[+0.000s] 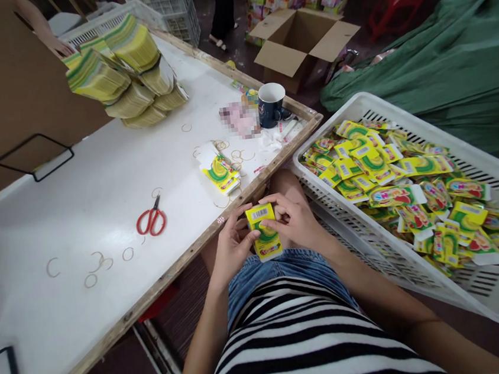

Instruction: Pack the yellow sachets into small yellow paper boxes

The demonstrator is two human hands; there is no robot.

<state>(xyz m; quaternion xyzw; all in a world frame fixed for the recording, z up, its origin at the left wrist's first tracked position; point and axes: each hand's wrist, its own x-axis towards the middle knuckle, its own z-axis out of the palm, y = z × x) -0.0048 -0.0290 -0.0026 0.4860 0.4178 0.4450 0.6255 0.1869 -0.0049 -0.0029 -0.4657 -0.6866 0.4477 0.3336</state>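
Between my two hands, above my lap, is a small yellow and green box [268, 247] with a barcode near its top. My left hand [236, 242] grips its left edge, thumb on the front. On the right edge, my right hand [292, 221] pinches it with the thumb on the front and fingers curled. Just beyond, a few flattened yellow cartons [220, 172] lie on the white table [113, 207] beside rubber bands. To my right, a white basket [375, 257] holds several more yellow boxes [371, 159].
Red-handled scissors [151, 221] and loose rubber bands lie on the table. A dark mug [271, 106] stands near its corner. Bundled cartons [130, 68] are stacked at the back, beside another person's hand [60, 47]. An open cardboard box [303, 41] is on the floor.
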